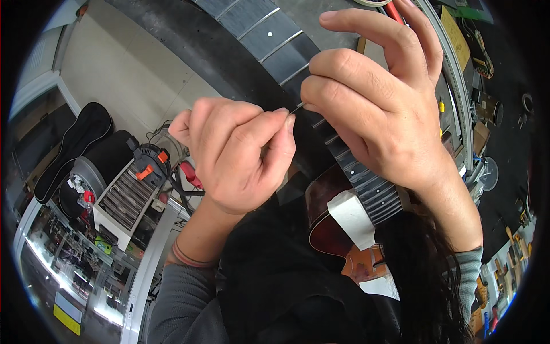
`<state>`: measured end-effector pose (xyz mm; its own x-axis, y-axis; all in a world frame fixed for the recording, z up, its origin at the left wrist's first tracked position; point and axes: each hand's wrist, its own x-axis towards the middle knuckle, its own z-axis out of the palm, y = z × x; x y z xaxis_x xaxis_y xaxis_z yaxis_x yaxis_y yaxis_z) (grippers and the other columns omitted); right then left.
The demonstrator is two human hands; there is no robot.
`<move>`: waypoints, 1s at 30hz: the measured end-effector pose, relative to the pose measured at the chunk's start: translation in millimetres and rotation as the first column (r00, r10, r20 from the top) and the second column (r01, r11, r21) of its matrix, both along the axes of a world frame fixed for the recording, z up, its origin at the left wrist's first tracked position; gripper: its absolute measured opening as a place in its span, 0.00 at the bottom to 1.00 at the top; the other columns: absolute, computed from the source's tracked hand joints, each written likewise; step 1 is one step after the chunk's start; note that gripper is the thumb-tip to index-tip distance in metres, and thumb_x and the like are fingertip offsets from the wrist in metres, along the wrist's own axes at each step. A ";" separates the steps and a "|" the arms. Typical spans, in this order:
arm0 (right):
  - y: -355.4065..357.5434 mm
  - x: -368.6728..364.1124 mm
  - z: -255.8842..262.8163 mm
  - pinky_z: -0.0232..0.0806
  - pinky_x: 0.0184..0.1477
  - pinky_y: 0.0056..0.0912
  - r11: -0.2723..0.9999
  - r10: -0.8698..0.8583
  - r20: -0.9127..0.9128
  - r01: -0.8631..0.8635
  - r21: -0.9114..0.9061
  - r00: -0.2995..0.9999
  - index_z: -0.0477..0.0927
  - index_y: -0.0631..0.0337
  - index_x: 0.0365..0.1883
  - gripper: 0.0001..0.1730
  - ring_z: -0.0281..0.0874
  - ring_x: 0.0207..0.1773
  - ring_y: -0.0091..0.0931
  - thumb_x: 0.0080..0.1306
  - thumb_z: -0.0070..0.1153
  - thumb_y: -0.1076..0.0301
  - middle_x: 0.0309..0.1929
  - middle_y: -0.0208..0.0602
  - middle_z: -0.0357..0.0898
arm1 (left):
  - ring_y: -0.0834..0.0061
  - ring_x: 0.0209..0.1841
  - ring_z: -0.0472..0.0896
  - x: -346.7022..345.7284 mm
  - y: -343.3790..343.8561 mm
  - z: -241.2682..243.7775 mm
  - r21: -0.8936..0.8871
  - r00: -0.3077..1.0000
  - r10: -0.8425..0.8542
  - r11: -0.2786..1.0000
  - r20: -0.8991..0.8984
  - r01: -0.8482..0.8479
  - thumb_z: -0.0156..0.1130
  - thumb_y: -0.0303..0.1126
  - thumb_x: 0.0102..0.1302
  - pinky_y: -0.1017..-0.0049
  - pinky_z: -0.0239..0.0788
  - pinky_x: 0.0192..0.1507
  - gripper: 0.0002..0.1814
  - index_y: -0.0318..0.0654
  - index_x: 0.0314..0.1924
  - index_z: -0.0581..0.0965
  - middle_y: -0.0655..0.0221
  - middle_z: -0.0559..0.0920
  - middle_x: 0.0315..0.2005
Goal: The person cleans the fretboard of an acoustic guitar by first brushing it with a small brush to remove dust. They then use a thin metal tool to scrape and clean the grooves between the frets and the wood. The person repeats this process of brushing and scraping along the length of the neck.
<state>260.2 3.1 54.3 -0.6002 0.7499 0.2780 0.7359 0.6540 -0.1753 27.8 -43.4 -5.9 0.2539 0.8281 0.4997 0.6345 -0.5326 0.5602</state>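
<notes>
Over the dark fretboard of a guitar neck (285, 51), my left hand (240, 150) and my right hand (378, 107) pinch a thin wire-like strip (295, 108) between them. The left thumb and forefinger grip its lower left end; the right fingertips hold the upper right end, with the other right fingers raised. What the strip is made of cannot be told. Metal frets and white dot inlays show on the fretboard. The guitar's dark red body (328, 234) lies below, with a white sheet (352, 219) beside the fretboard's end.
A dark workbench (172, 26) runs under the neck. A long metal ruler (457, 86) and assorted tools lie at the right. At the left are a black guitar case (75, 150), a waste bin (84, 172) and a black device with orange clips (150, 161) on a slatted white unit (124, 202).
</notes>
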 end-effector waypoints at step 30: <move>-8.5 8.1 6.0 0.57 0.91 0.68 0.998 0.042 0.053 -0.039 -0.046 0.998 0.91 0.44 0.39 0.09 0.86 0.76 0.36 0.62 0.75 0.58 0.49 0.17 0.90 | 0.69 0.40 0.84 -0.8 -13.9 4.8 -0.022 0.999 -0.039 0.999 -0.037 0.039 0.87 0.23 0.59 0.64 0.64 0.54 0.20 0.47 0.51 0.91 0.77 0.88 0.39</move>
<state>268.2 -5.3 60.3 -0.6436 0.7357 0.2111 0.7180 0.6758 -0.1663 27.0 -57.2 -1.1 0.3043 0.8277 0.4714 0.6340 -0.5454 0.5484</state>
